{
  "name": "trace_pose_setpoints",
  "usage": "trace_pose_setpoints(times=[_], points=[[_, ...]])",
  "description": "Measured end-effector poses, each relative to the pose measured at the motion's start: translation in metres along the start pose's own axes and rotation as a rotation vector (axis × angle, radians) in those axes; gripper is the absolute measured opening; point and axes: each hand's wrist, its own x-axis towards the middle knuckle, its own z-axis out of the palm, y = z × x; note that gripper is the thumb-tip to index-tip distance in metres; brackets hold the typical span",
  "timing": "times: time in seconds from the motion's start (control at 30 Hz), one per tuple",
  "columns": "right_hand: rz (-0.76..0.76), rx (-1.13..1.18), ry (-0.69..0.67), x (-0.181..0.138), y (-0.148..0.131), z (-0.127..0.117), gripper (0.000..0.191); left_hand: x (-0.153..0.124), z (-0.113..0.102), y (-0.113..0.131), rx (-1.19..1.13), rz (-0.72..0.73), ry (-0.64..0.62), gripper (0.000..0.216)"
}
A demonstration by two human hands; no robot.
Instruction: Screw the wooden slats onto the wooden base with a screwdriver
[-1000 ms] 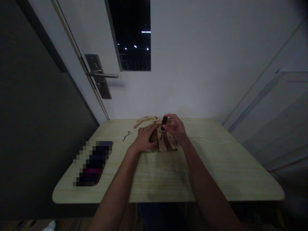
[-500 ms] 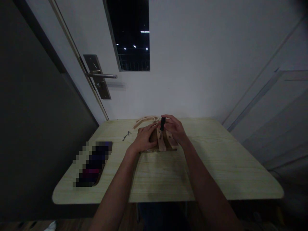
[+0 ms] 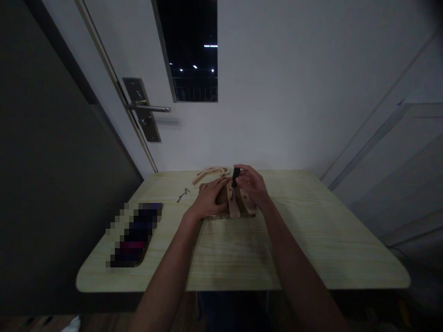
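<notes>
My right hand point(image 3: 254, 185) grips the black handle of a screwdriver point(image 3: 236, 177). The screwdriver stands nearly upright, its metal shaft reaching down to a pale wooden piece point(image 3: 234, 210). To the right lies a second pale wooden piece point(image 3: 248, 204) with a dark hole in it, partly under my right hand. Both pieces rest on a brown board point(image 3: 221, 216). My left hand point(image 3: 209, 199) lies over the board's left part with fingers stretched out and the fingertips near the first wooden piece. What is under its palm is hidden.
Behind the board are curved pale wooden strips point(image 3: 209, 172). Several screws point(image 3: 183, 194) lie to the left on the light wooden table point(image 3: 228, 258). A phone point(image 3: 140, 235), blurred out, is at the table's left. A white door with a metal handle point(image 3: 155, 109) rises behind.
The screwdriver's handle tilts slightly more to the right, and the right-hand fingers have shifted a little around it. My left hand stays in place. The whole view has moved slightly.
</notes>
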Motion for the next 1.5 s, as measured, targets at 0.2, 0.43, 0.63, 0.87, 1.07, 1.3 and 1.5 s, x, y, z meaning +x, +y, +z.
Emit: trace_pose_setpoints(times=[0.2,0.43,0.63,0.87,1.07,1.3,1.5], points=[[0.023,0.066,-0.094,-0.0007,-0.0006,-0.0003,0.050,0.0008,0.0001,0.0000,0.006,0.001,0.000,0.080],[0.008,0.027,-0.022,-0.0011,0.0050,0.0006,0.052,0.0000,0.0006,-0.0006,0.002,0.002,0.003,0.081],[0.026,0.068,-0.032,-0.0005,0.0023,0.0004,0.046,0.0003,0.0015,-0.0016,0.009,0.005,0.001,0.080],[0.037,0.051,-0.031,-0.0007,0.0005,-0.0001,0.049,0.0001,0.0022,-0.0035,0.002,-0.009,0.005,0.079],[-0.002,-0.018,-0.005,0.0005,0.0045,0.0006,0.045,0.0009,0.0027,-0.0030,0.001,-0.015,0.005,0.078],[-0.031,0.035,-0.033,0.0004,0.0008,-0.0002,0.038,0.0005,0.0020,-0.0028,0.000,-0.010,0.005,0.079],[-0.001,0.056,-0.008,-0.0011,0.0012,0.0017,0.042,0.0007,0.0009,-0.0012,0.009,-0.004,-0.003,0.079]])
